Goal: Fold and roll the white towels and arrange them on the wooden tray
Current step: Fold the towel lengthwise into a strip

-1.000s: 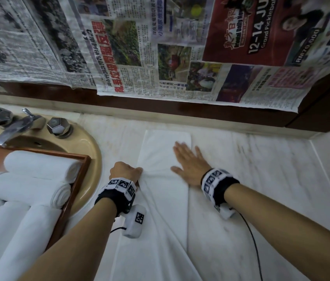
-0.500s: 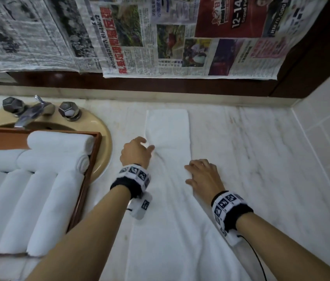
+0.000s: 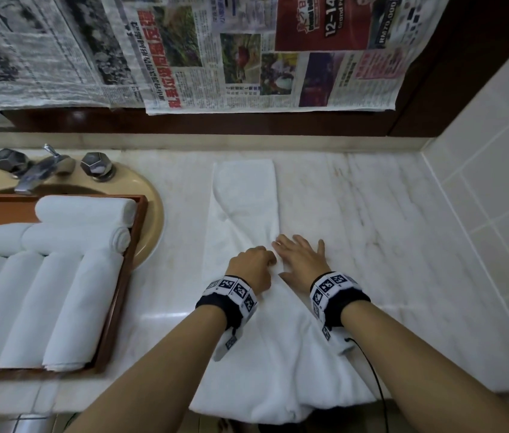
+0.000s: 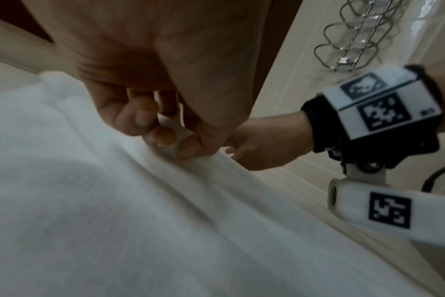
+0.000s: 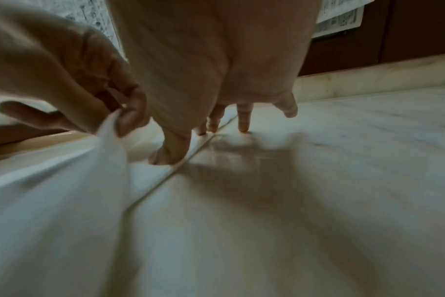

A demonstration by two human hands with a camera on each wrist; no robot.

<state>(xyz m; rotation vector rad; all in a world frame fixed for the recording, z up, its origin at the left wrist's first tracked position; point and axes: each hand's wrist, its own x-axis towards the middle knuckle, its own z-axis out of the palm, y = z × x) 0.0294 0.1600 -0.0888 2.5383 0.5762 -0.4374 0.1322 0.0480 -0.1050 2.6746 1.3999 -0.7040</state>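
Observation:
A long white towel (image 3: 244,195) lies lengthwise on the marble counter, its near end hanging over the front edge. My left hand (image 3: 254,260) pinches a raised fold of the towel (image 4: 89,201) near its middle; the pinch also shows in the right wrist view, where the left hand (image 5: 125,118) holds up a ridge of cloth. My right hand (image 3: 298,256) lies flat with spread fingers (image 5: 243,122) on the towel's right edge and the counter. At the left stands the wooden tray (image 3: 128,276) with several rolled white towels (image 3: 84,210) in it.
The tray sits over a beige sink (image 3: 150,207) with a chrome tap (image 3: 40,170) and two knobs. Newspaper (image 3: 247,57) hangs on the back wall. A tiled wall (image 3: 497,182) closes the right side. Bare marble counter (image 3: 372,229) spreads right of the towel.
Both hands have drawn back toward me along the towel and come close together. My left hand has carried its pinched fold rightward over the towel; my right hand has opened flat again.

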